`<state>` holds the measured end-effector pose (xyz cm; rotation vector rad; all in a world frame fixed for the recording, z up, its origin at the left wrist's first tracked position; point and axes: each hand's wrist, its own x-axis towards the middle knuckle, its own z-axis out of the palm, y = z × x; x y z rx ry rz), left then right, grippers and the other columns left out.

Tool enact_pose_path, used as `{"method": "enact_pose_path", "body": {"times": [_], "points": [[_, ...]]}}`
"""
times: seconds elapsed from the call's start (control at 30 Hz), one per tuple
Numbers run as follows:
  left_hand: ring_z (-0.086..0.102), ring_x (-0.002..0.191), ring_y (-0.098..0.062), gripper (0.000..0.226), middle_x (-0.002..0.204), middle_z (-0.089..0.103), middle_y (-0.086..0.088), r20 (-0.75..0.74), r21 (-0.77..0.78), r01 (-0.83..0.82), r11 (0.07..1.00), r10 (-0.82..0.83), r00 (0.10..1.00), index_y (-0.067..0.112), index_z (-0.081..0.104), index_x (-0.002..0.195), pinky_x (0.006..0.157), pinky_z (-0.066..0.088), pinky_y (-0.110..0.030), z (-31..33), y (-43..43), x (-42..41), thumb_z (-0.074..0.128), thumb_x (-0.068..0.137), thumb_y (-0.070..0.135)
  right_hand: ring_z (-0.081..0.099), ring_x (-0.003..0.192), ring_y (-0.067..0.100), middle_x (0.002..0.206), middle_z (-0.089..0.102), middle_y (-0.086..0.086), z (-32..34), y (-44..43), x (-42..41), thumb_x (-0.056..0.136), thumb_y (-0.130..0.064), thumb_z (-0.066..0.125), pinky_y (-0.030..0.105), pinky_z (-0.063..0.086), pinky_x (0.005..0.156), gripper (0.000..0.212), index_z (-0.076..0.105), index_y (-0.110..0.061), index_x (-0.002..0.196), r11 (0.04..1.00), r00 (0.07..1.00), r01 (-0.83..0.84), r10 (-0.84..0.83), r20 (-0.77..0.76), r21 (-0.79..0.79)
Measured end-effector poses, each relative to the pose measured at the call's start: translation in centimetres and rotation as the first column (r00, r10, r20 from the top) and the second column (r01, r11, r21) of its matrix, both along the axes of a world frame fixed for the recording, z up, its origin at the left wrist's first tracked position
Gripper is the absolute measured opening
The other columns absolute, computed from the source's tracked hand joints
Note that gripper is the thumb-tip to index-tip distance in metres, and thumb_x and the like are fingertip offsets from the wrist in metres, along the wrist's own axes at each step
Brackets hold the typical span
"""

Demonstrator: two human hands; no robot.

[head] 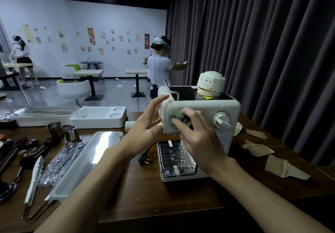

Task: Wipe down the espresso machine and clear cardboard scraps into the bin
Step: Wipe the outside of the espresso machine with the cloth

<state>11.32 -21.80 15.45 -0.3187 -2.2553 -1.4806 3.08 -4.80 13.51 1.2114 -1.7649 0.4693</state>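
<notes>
The espresso machine (204,105) stands on the wooden table (145,196), toward its right side, with its front panel facing the person; the right hand (199,138) holds a bunched grey cloth (178,119) against that panel, fingers curled over the wad, just left of the white knob (222,121); the left hand (145,124) is released, fingers spread and straight, its tips resting on the machine's left flank as a brace. The picture is blurred around the cloth, so I judge the wiping step to be in hand, and only at the front face; the stained white cap (210,84) on top and the drip tray (174,158) below look untouched.

The next move calls for carrying the cloth across to the knob and up over the top, with the brace kept so the light body does not slide; the power plug (145,160) lies loose beside the tray.

At least 3 cardboard scraps (257,149) lie on the table to the machine's right, so that step waits; no bin shows near the table.
</notes>
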Motion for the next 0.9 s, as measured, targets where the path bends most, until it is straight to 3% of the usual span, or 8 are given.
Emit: {"method": "enact_pose_path", "body": {"times": [0.1,0.27,0.33,0.4,0.53,0.7,0.83,0.9], "points": [[0.037,0.13,0.022,0.078,0.139,0.042,0.039,-0.017,0.029,-0.012,1.0,0.012,1.0,0.044,0.033,0.141,0.099,0.042,-0.009,-0.1,0.1,0.0,0.058,0.068,0.034,0.054,0.109,0.036,0.126,0.052,0.019,0.8,-0.7,0.0,0.086,0.003,0.061,0.047,0.051,0.09,0.036,0.064,-0.001,0.121,0.995,1.0,0.018,-0.017,0.009,-0.102],[0.049,0.118,0.022,0.076,0.155,0.037,0.009,-0.014,0.108,-0.012,0.994,0.014,1.0,0.032,0.033,0.143,0.086,0.052,-0.013,-0.1,0.2,-0.1,0.053,0.071,0.016,0.05,0.111,0.032,0.13,0.042,0.014,-2.1,-0.4,-0.4,0.091,-0.003,0.054,0.041,0.05,0.083,0.03,0.066,-0.006,0.119,0.99,0.992,-0.027,0.043,-0.119,0.136],[0.053,0.112,0.023,0.066,0.151,0.039,0.009,-0.015,0.125,-0.009,0.992,0.011,1.0,0.026,0.033,0.143,0.079,0.052,-0.011,0.1,0.6,0.0,0.045,0.082,0.003,0.05,0.109,0.033,0.128,0.044,0.014,-1.6,0.1,-0.7,0.09,-0.004,0.055,0.042,0.049,0.083,0.029,0.067,-0.006,0.116,0.985,0.989,-0.033,0.057,-0.14,0.169],[0.055,0.105,0.024,0.057,0.142,0.041,0.019,-0.003,0.125,-0.011,0.992,0.012,1.0,0.023,0.033,0.142,0.075,0.052,-0.009,0.2,0.7,0.0,0.041,0.093,-0.004,0.049,0.108,0.034,0.126,0.051,0.018,-0.1,0.4,-1.0,0.086,0.001,0.06,0.044,0.049,0.083,0.033,0.066,-0.005,0.118,0.997,0.994,-0.014,0.023,-0.109,0.077],[0.054,0.102,0.026,0.053,0.131,0.044,0.025,-0.001,0.065,-0.073,0.995,0.073,0.997,0.028,0.04,0.136,0.076,0.053,-0.011,0.4,0.9,0.0,0.04,0.087,0.006,0.049,0.109,0.033,0.124,0.054,0.02,1.9,0.8,-1.3,0.08,0.008,0.067,0.044,0.047,0.094,0.043,0.065,-0.002,0.121,0.986,0.998,0.059,-0.053,0.041,-0.154],[0.051,0.104,0.026,0.04,0.142,0.048,0.008,-0.031,-0.017,-0.213,0.977,0.213,0.977,0.03,0.043,0.133,0.074,0.048,-0.003,1.1,1.5,-0.4,0.044,0.102,0.005,0.054,0.106,0.036,0.122,0.057,0.022,-1.3,2.1,-0.8,0.08,0.001,0.07,0.044,0.056,0.074,0.036,0.067,-0.003,0.115,0.98,0.998,0.03,-0.02,-0.054,0.197],[0.053,0.113,0.008,0.052,0.148,0.038,0.003,-0.053,-0.065,-0.275,0.959,0.272,0.961,0.029,0.03,0.148,0.071,0.046,0.0,1.9,1.9,-0.9,0.048,0.103,0.012,0.055,0.107,0.036,0.122,0.056,0.021,1.0,2.7,-0.9,0.076,0.005,0.073,0.047,0.057,0.08,0.043,0.066,-0.002,0.118,0.997,0.996,0.08,-0.081,0.049,0.016],[0.046,0.126,-0.005,0.058,0.15,0.036,0.004,-0.067,-0.102,-0.305,0.947,0.299,0.952,0.033,0.024,0.151,0.082,0.051,-0.01,2.1,2.3,-1.1,0.05,0.102,0.017,0.055,0.11,0.036,0.123,0.055,0.02,1.4,2.7,-0.7,0.076,0.007,0.073,0.046,0.055,0.087,0.045,0.065,-0.002,0.12,0.992,0.99,0.117,-0.113,0.08,-0.044]]}}
